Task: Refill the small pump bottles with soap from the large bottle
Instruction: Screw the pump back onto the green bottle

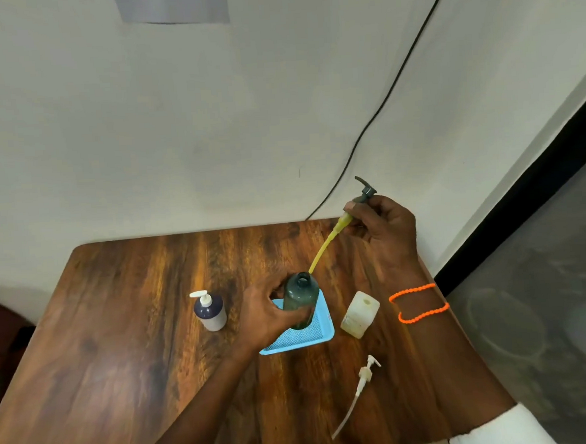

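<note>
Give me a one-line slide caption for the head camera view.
Left hand steadies the open green bottle on a blue tray while the right hand lifts out its pump.

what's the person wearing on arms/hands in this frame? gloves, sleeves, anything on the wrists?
No gloves: both hands, left hand and right hand, are bare. White sleeve cuffs show at the bottom edge on both arms. The right wrist carries an orange beaded band, seen as two loops.
</note>
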